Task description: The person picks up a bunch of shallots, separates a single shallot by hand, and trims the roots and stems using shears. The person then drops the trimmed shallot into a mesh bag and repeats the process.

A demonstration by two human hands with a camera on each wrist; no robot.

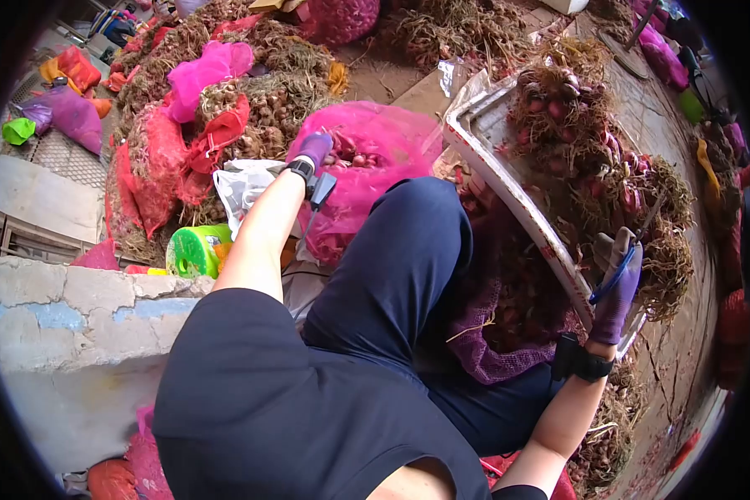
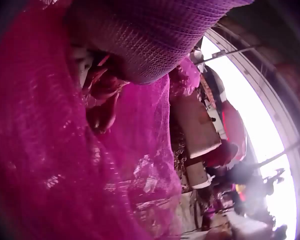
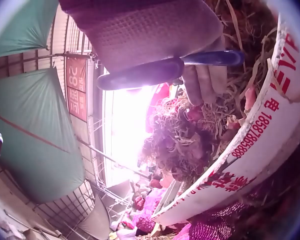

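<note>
My left hand (image 1: 312,150), in a purple glove, reaches over a pink mesh bag (image 1: 400,133) of red shallots (image 1: 358,157). In the left wrist view, shallots (image 2: 104,92) show right beneath the glove; the fingertips are hidden, and I cannot tell whether they hold any. My right hand (image 1: 618,279), gloved in purple and grey, grips blue-handled shears (image 3: 145,74) beside the rim of a white tub (image 1: 517,187). Close past its fingers, a pile of shallots with dry roots and stalks (image 1: 596,158) fills the tub's side.
A purple mesh sack (image 1: 483,354) lies open between my legs. Heaps of dried shallots (image 1: 267,104) and red mesh bags (image 1: 154,171) spread at the left. A green plastic container (image 1: 196,252) stands near a cracked low wall (image 1: 83,296).
</note>
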